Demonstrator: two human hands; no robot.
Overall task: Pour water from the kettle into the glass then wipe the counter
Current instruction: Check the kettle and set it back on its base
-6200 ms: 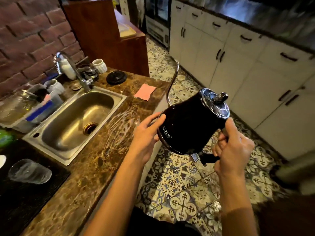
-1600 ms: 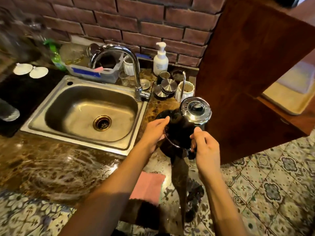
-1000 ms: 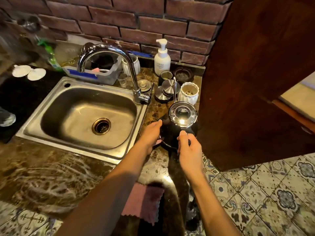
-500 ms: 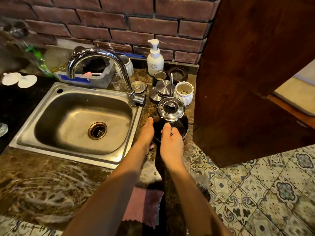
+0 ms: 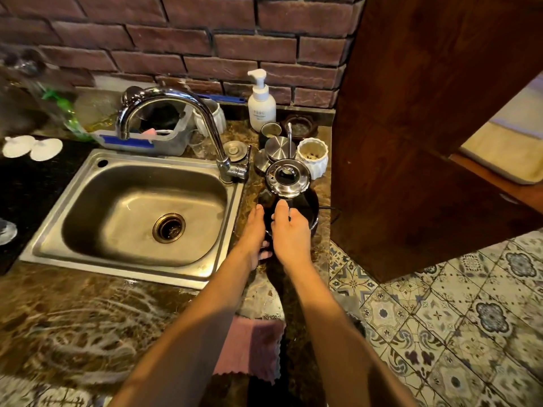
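Kettle (image 5: pixel 289 179) handle hidden under right hand (image 5: pixel 291 230).

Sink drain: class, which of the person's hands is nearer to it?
Left. The left hand rests against the kettle on its sink-side flank, to the right of the sink drain. The right hand lies farther right, on the kettle's handle side.

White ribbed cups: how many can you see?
2. One white ribbed cup stands behind the kettle, beside the wooden cabinet; the other sits behind the faucet, partly covered by it. Others may be hidden.
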